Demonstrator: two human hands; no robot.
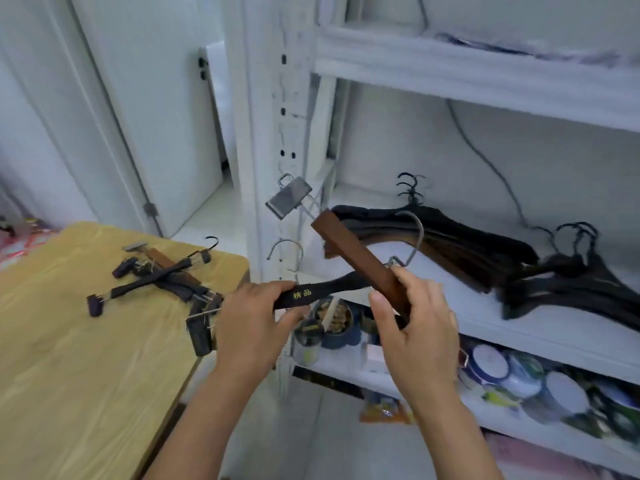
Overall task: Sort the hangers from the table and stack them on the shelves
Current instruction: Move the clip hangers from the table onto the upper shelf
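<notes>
Left hand (254, 320) grips black hanger (313, 292) by near end, gold print on bar. Right hand (414, 317) grips brown clip hanger (356, 252), tilted up-left, metal clip (289, 197) at far end. Two hangers cross in front of shelf post (273, 98). Loose hanger pile (162, 275) on table (69, 341), left. Dark hanger stacks (467, 247) lie on middle shelf (519, 327), right. Jars and tins on shelf below, blurred.

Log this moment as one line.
left hand: holds black hanger | right hand: holds brown clip hanger | table: hangers remain | shelf: two stacks
</notes>
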